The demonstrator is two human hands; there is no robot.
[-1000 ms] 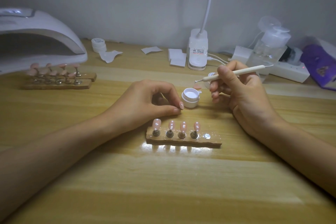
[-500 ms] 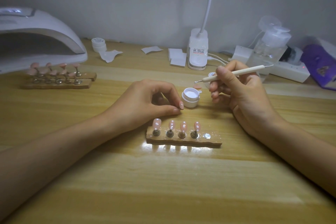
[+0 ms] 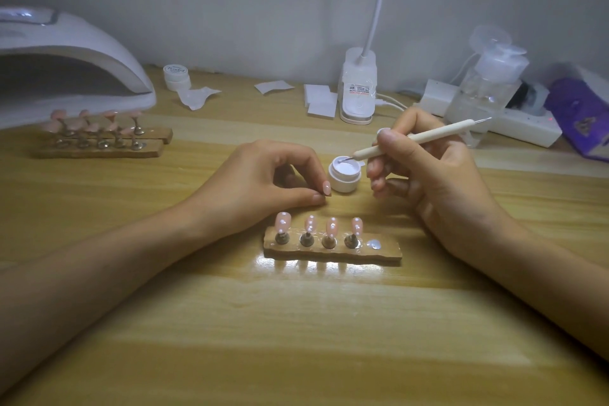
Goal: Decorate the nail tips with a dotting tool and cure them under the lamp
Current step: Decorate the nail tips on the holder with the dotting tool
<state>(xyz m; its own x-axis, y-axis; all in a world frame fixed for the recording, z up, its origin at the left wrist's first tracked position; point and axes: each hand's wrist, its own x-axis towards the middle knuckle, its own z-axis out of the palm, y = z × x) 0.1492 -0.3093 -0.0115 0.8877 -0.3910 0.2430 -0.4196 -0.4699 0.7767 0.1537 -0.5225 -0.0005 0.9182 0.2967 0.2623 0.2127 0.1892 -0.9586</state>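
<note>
My right hand grips a cream dotting tool like a pen. The tool's near tip touches the white gel in a small open jar. My left hand rests on the table just left of the jar, thumb and index finger pinched on what looks like a pink nail tip. In front of both hands lies a wooden holder with several pink nail tips that carry white dots; its rightmost slot shows only a bare metal disc. The white curing lamp stands at the far left.
A second wooden holder with pink tips lies before the lamp. Along the back wall are a closed white jar, paper wipes, a desk lamp base, a pump bottle, a power strip and a purple pack.
My right hand has dropped the dotting tool's tip from just above and behind the jar down into the white gel. The left hand has stayed still.
</note>
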